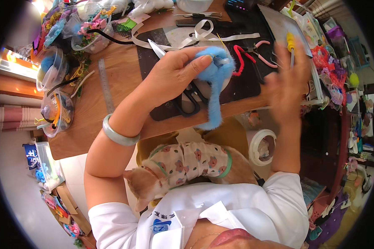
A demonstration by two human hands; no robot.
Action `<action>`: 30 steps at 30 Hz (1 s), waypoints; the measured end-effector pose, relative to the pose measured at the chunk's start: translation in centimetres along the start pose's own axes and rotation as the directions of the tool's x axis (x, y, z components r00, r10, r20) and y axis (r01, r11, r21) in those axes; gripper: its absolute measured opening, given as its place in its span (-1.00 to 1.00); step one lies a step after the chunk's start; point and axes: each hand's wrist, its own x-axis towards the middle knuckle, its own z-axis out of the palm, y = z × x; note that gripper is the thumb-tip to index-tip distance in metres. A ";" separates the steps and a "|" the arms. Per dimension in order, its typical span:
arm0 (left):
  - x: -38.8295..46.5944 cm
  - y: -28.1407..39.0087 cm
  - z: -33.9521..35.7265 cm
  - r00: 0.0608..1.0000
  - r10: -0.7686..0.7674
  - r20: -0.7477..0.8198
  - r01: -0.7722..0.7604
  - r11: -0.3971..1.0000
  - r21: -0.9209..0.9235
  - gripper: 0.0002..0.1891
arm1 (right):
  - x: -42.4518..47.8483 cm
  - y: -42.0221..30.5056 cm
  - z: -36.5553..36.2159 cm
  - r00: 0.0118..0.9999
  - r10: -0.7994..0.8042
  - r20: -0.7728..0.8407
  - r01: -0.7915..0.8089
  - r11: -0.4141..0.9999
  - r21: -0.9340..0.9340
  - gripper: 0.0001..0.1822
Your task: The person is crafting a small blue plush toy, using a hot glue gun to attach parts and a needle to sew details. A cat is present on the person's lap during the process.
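In my left hand (177, 70) is a fluffy light-blue chenille piece (216, 96), pinched between thumb and fingers above the table. It has a rounded, coiled upper part, and a long strip hangs down past the table's front edge. A glossy pale spot shows on the coil, too small to identify. Beneath the hand lie black-handled scissors (188, 104), partly hidden, with the blades pointing to the far left. My right hand (288, 84) is raised at the right, blurred, fingers apart and no held thing visible. It is nearest a yellow-handled tool (290, 42) and pink-handled pliers (261, 54).
A dark mat (243, 81) covers part of the wooden table (81, 124). White ribbon (205, 31), a red chenille stem (241, 59), a comb (202, 23) and a metal ruler (105, 84) lie around. Clear tubs (57, 115) line the left. A clothed cat (190, 165) lies before me.
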 end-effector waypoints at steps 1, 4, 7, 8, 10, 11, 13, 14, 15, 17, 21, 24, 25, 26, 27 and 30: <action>0.1 0.2 0.1 1.000 -0.006 -0.001 0.006 1.000 -0.012 -0.62 | 0.3 -2.8 -0.4 0.994 -0.077 0.080 0.077 0.997 -0.003 -0.48; 0.1 1.0 0.2 0.999 -0.026 -0.027 0.028 0.998 0.049 -0.64 | 0.2 -5.7 0.5 0.973 -0.146 0.180 0.123 0.984 0.132 -0.47; 0.2 1.4 0.2 0.999 -0.021 -0.027 0.021 1.000 -0.009 -0.65 | -0.3 -5.9 1.7 0.976 -0.088 0.199 0.064 0.990 0.125 -0.50; 0.2 1.4 0.2 1.000 -0.016 -0.022 0.015 0.998 -0.054 -0.65 | -0.6 -5.5 2.0 0.984 -0.074 0.165 0.049 0.987 0.154 -0.50; 0.2 0.9 0.2 0.999 -0.044 -0.008 0.043 0.993 -0.108 -0.61 | -1.0 -5.1 2.0 0.987 -0.056 0.151 0.025 0.979 0.202 -0.52; 0.2 0.7 0.1 0.998 -0.057 0.001 0.056 0.989 -0.135 -0.59 | -1.2 -5.0 1.9 0.988 -0.048 0.146 0.018 0.979 0.202 -0.52; 0.3 0.7 0.0 0.999 -0.042 0.017 0.044 0.987 -0.154 -0.57 | -1.7 -4.7 1.8 0.991 -0.029 0.131 0.002 0.980 0.198 -0.53; 0.3 0.7 -0.1 0.999 -0.034 0.025 0.038 0.986 -0.163 -0.56 | -2.0 -4.1 1.2 0.992 -0.019 0.122 0.000 0.988 0.154 -0.54; 0.3 0.6 -0.2 0.999 -0.032 0.015 0.034 0.986 -0.164 -0.56 | -2.3 -3.2 0.5 0.994 -0.014 0.106 0.001 0.993 0.118 -0.56; 0.5 0.2 -0.3 1.000 -0.027 0.016 0.029 0.983 -0.179 -0.56 | -2.0 -0.7 -1.2 0.998 0.046 -0.051 -0.042 0.996 0.080 -0.62; 0.2 0.3 -0.3 1.000 -0.010 0.019 0.012 0.994 -0.113 -0.57 | -2.3 8.2 -2.9 0.921 0.389 -0.006 -0.379 0.894 -0.237 -0.51; 0.5 -0.1 -0.1 0.999 0.024 0.035 -0.020 0.995 -0.101 -0.58 | -3.1 12.1 -1.3 0.778 0.583 0.236 -0.501 0.801 -0.328 -0.44; 0.5 0.0 -0.2 0.999 0.018 0.033 -0.015 0.996 -0.086 -0.58 | -2.7 12.1 -0.8 0.730 0.611 0.306 -0.481 0.778 -0.404 -0.43; 0.5 0.0 -0.2 0.999 0.011 0.030 -0.009 0.997 -0.071 -0.58 | -2.3 12.3 -0.2 0.675 0.638 0.370 -0.451 0.754 -0.477 -0.42; 0.4 0.2 -0.2 0.999 0.013 0.029 -0.011 0.998 -0.062 -0.58 | -2.0 12.6 0.3 0.671 0.646 0.363 -0.453 0.745 -0.490 -0.43; 0.3 0.4 -0.3 0.999 0.015 0.034 -0.013 0.998 -0.054 -0.59 | -1.5 14.3 1.9 0.665 0.659 0.351 -0.447 0.728 -0.520 -0.46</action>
